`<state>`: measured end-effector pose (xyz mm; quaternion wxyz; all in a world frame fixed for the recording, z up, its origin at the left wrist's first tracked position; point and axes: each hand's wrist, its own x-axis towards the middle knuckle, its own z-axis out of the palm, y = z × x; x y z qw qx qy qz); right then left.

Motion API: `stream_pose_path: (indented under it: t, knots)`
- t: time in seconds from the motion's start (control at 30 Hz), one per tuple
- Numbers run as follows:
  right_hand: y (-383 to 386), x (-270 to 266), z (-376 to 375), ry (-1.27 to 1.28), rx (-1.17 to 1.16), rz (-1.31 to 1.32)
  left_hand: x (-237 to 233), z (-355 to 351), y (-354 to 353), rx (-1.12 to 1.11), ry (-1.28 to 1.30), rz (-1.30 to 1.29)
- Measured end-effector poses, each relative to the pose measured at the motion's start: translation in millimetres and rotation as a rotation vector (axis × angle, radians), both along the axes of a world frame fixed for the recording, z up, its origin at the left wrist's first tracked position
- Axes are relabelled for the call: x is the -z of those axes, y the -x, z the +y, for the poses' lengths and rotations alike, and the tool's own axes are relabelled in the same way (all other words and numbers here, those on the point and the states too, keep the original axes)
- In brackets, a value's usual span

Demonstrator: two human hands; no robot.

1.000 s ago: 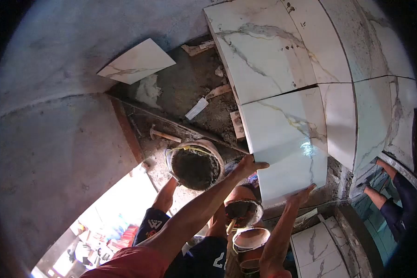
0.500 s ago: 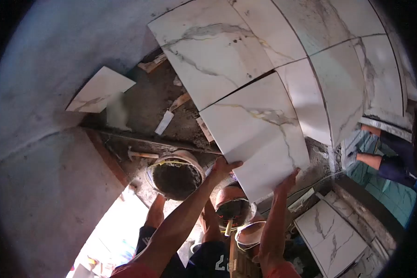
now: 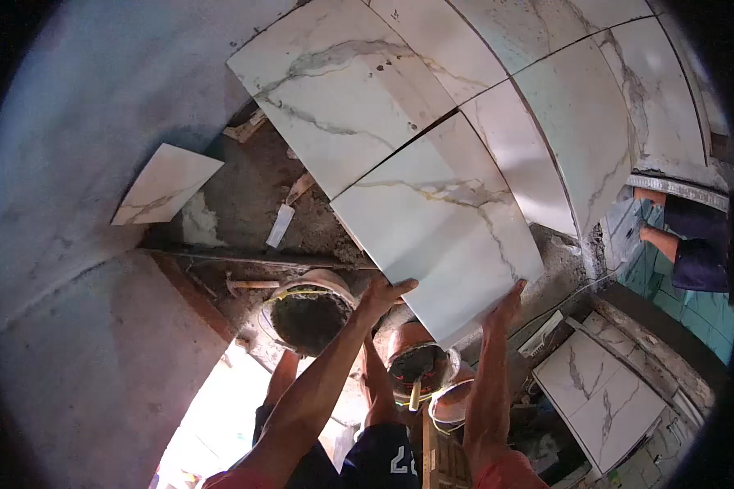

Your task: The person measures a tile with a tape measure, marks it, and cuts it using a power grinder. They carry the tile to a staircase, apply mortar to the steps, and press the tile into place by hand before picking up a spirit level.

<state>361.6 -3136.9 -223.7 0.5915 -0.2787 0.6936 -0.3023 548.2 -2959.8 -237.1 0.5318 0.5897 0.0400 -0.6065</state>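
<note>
I press a large white marble-veined tile (image 3: 440, 236) against the wall beside other set tiles (image 3: 342, 81). My left hand (image 3: 383, 292) lies flat on the tile's lower left edge, fingers spread. My right hand (image 3: 506, 303) pushes on its lower right corner. Both arms reach up from the bottom of the view.
A mortar-filled bucket (image 3: 307, 318) stands below on the floor, with two smaller pails (image 3: 420, 363) near my legs. A hammer (image 3: 249, 284) and scraps lie on the mortar bed. A loose tile (image 3: 165, 183) leans at left. Another person (image 3: 685, 236) works at right, near stacked tiles (image 3: 603, 391).
The view has swung, so the tile and wall sit lower left in the picture. Both hands stay pressed on the same tile edge, the right hand a little further under the corner.
</note>
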Motion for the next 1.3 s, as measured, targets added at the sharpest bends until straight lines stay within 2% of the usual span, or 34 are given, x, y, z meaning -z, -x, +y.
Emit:
stream_pose_path:
  t: [0.3, 0.47, 0.53, 0.77, 0.87, 1.07, 1.13, 1.3]
  knots:
    - [-12, -11, 3, 0.041, -0.072, 0.049, -5, -1, -11, 0.058, -0.022, 0.021]
    - [-11, -3, 2, 0.08, -0.106, 0.029, -2, -1, -8, 0.003, -0.031, 0.058]
    - [-20, -12, 2, 0.012, -0.023, 0.072, 0, 0, -7, 0.005, -0.03, 0.05]
    - [-16, -9, 4, 0.029, -0.037, 0.091, 10, 2, -7, 0.035, 0.003, -0.029]
    - [-18, -8, 3, 0.007, 0.009, 0.071, -2, -2, -12, 0.008, -0.009, -0.007]
    - [-19, -3, 4, 0.108, 0.083, 0.013, -7, -6, -20, 0.114, -0.096, -0.018]
    - [-13, 0, 1, 0.035, 0.084, 0.084, -7, -5, -19, 0.103, -0.082, 0.004]
    - [-6, 10, -3, 0.033, 0.084, 0.093, -8, -6, -26, 0.1, -0.104, 0.103]
